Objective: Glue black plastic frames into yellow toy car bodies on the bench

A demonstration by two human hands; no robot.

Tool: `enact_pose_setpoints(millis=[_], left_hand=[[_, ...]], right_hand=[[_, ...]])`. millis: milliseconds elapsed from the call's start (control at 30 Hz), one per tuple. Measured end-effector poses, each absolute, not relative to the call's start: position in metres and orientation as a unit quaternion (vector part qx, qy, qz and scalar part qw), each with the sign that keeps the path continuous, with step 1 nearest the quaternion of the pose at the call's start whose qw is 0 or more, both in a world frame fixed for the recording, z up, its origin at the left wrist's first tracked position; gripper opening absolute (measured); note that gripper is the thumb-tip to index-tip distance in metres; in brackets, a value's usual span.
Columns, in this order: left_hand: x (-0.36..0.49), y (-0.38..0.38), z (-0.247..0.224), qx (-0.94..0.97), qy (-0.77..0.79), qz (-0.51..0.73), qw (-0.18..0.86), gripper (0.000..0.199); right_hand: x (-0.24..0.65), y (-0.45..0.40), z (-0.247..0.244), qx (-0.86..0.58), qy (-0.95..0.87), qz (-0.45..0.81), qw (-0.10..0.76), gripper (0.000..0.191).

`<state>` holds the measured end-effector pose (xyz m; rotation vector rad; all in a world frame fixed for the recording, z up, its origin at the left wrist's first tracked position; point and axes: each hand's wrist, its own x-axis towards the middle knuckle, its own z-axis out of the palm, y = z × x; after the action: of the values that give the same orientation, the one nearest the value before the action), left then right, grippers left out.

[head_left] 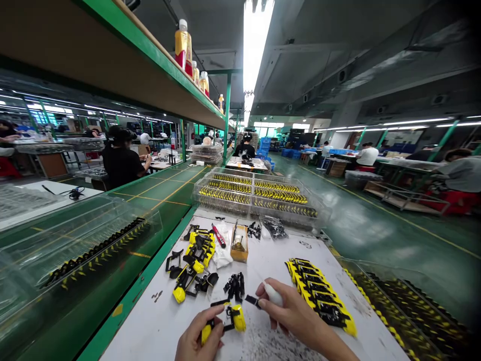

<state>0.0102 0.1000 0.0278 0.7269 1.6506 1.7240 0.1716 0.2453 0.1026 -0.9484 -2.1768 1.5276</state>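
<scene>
My left hand (203, 335) is closed on a yellow and black plastic part (237, 318) at the near edge of the white tabletop. Close by, my right hand (291, 308) pinches a small flat black piece (253, 300) between thumb and finger. A white rounded thing (273, 295) also sits in that hand; I cannot tell whether it is a small bottle. Just beyond my hands lies a little pile of black pieces (235, 287). Loose yellow and black parts (199, 255) are heaped to the left. At the right, similar parts (319, 293) lie in a neat overlapping row.
Behind the heap are a red cutter (218, 235), a small box (239, 245) with tools and a bag of black pieces (274, 227). Clear trays of parts (259, 193) stand at the back, with others at both sides. A green conveyor (158, 200) runs along the left. Several people work farther off.
</scene>
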Motion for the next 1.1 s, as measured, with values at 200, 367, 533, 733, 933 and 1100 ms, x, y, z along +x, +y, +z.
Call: enact_pose_setpoints(millis=[200,367,533,733,933,1100], left_hand=[[0.019,0.112,0.035,0.402,0.580,0.621,0.340,0.040],[0.024,0.115,0.043,0.487,0.607,0.557,0.289,0.028],[0.034,0.111,0.050,0.504,0.626,0.539,0.253,0.020],[0.035,0.107,0.047,0.491,0.639,0.547,0.227,0.015],[0.033,0.108,0.042,0.423,0.645,0.590,0.238,0.018],[0.034,0.109,0.041,0.392,0.647,0.609,0.238,0.021]], right_hand=[[0.168,0.226,0.107,-0.291,-0.731,0.604,0.125,0.014],[0.179,0.228,0.098,-0.295,-0.745,0.588,0.114,0.012],[0.184,0.229,0.097,-0.284,-0.752,0.586,0.106,0.015],[0.183,0.230,0.101,-0.273,-0.756,0.587,0.092,0.021],[0.186,0.235,0.100,-0.300,-0.804,0.458,0.231,0.018],[0.186,0.234,0.092,-0.170,-0.901,0.264,0.298,0.007]])
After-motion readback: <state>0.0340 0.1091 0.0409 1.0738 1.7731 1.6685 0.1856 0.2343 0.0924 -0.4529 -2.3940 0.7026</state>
